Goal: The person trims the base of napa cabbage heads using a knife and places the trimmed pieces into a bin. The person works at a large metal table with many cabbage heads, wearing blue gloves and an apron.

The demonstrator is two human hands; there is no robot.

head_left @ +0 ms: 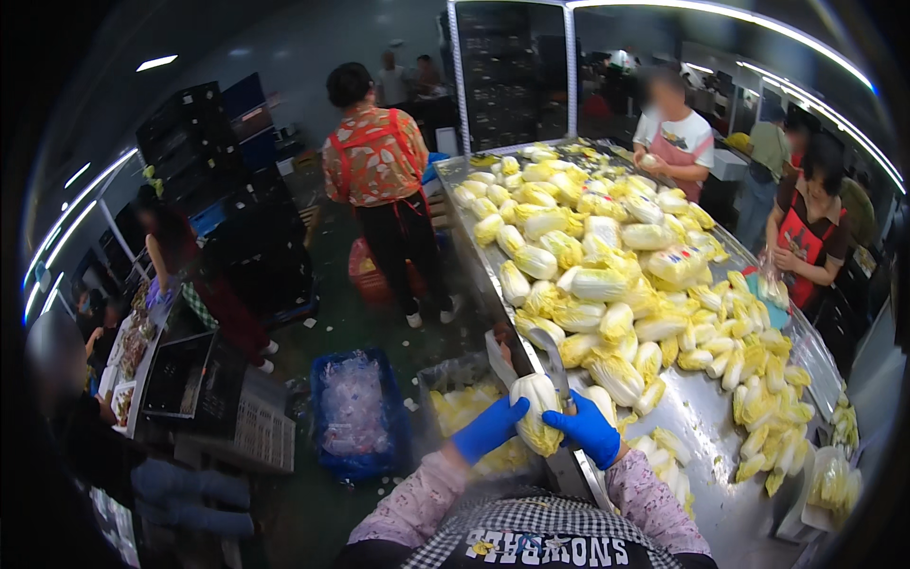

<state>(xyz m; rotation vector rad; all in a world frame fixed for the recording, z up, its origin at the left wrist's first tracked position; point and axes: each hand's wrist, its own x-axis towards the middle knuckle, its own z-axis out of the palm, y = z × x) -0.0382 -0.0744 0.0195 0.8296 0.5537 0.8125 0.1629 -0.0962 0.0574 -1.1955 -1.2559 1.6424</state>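
A napa cabbage (536, 410) with a white base and yellow leaves is held between my two blue-gloved hands, just above the near left edge of the metal table. My left hand (489, 429) closes round its left side. From the other side, my right hand (586, 429) grips it with bent fingers. Right behind the cabbage stand upright metal pieces (547, 349) at the table edge; their kind is unclear. A large heap of napa cabbages (607, 284) covers much of the table (697, 417), and smaller trimmed ones lie toward its right side.
Below my left hand a plastic-lined bin (460, 410) holds yellow leaves. A blue crate (327, 446) with clear plastic bags sits on the floor to the left. One person (379, 171) stands beyond the bin; others (675, 137) work along the table's far and right sides.
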